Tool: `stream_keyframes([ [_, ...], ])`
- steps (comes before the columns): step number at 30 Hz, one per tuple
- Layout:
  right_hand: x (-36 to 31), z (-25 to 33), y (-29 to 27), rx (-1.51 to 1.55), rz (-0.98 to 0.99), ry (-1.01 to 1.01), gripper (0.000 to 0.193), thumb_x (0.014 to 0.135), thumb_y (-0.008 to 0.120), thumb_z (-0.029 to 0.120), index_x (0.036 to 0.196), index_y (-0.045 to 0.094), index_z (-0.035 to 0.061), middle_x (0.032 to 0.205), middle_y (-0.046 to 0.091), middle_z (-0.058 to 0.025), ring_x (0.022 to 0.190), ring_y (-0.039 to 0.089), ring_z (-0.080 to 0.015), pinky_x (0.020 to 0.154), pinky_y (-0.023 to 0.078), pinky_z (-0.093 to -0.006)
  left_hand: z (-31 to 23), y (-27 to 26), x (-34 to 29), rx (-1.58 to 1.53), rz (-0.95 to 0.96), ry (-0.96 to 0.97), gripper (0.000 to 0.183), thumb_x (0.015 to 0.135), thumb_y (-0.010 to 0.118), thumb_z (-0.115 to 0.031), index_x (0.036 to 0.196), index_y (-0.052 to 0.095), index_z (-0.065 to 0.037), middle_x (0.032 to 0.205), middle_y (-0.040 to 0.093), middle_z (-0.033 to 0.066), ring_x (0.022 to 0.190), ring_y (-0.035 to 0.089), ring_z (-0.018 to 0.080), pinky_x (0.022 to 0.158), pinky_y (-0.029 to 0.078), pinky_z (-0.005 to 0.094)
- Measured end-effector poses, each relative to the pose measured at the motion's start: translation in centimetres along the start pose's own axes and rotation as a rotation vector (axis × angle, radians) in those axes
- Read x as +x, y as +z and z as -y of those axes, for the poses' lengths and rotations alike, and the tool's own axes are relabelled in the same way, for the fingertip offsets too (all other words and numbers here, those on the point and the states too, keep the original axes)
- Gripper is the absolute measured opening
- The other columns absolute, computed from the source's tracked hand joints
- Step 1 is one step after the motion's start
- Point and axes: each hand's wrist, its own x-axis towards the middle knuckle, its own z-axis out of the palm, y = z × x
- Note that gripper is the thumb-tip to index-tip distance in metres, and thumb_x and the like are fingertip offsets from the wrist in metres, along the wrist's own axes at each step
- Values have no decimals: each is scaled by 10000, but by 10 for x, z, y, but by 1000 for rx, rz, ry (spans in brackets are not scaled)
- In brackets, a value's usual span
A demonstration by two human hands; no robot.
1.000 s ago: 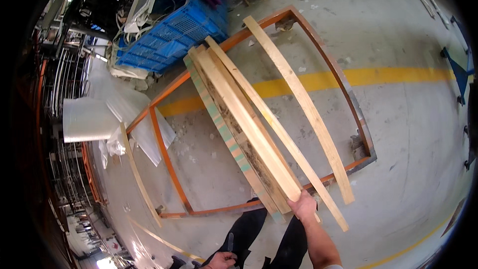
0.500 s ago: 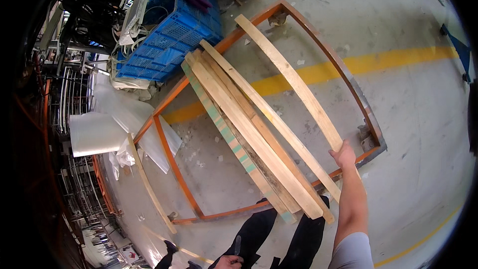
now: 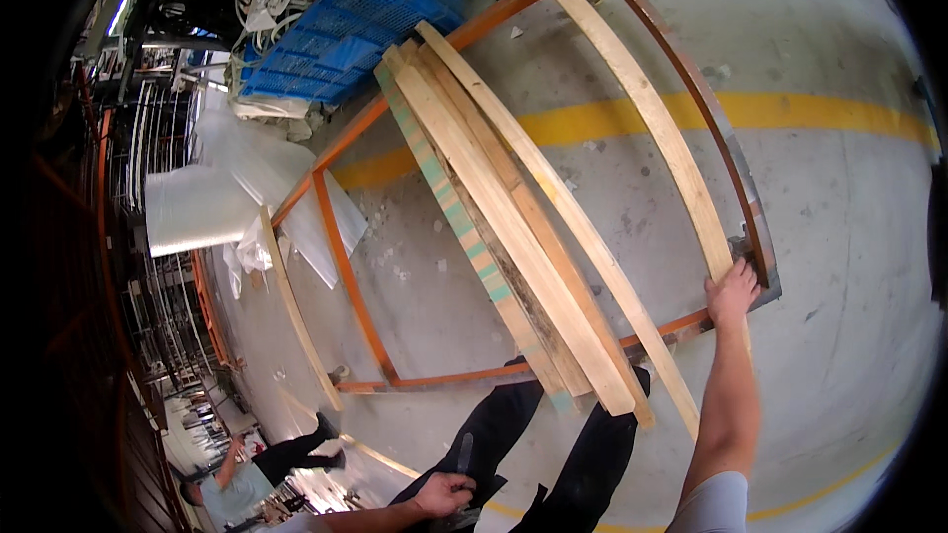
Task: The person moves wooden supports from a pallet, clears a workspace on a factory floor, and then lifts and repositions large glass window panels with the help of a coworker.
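Note:
My right hand (image 3: 734,292) is closed over the near end of a long pale wooden slat (image 3: 647,89). The slat lies across an orange-brown metal frame (image 3: 341,271), close to its right end. Further left, several planks (image 3: 513,257) lie side by side over the frame, one with green stripes along it. A narrower loose slat (image 3: 578,222) rests just right of them. Low in the picture, my left hand (image 3: 444,495) grips a slim dark grey tool (image 3: 465,454) that points upward; its exact kind I cannot make out.
A blue plastic crate (image 3: 346,35) stands beyond the frame's left side. Clear plastic sheeting on a roll (image 3: 197,212) lies at the left, near another slat (image 3: 296,311) across the frame. Another person (image 3: 262,469) is at the lower left. A yellow line (image 3: 790,111) crosses the floor.
My right hand has moved right with the slat, which now lies closer to the frame's right end. My left hand has come further into view with the tool. The view has shifted.

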Motion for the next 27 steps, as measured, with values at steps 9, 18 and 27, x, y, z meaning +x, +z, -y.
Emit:
stream_keyframes([
  [9, -57, 89, 95, 288, 283, -374, 755, 765, 702, 452, 1224, 464, -98, 1184, 547, -295, 1121, 530, -392, 951, 423, -417, -50, -16, 100, -388, -23, 47, 229, 758, 560, -58, 933, 673, 35, 835, 664, 57, 763, 587, 126, 725, 471, 258],
  [18, -115, 123, 51, 232, 321, -162, 452, 766, 715, 329, 972, 569, -46, 894, 645, -259, 867, 619, -417, 769, 485, -439, -6, -52, 177, -585, -197, 11, 181, 747, 571, -70, 856, 678, 27, 827, 653, 71, 781, 580, 160, 709, 461, 286],
  [27, -217, 143, 72, 24, 85, -209, 552, 733, 738, 367, 1046, 490, -14, 1021, 543, -210, 1029, 498, -381, 867, 406, -467, -15, -74, 145, -500, -92, 171, 189, 748, 586, -64, 890, 678, 20, 866, 652, 83, 813, 585, 164, 741, 458, 278],
])
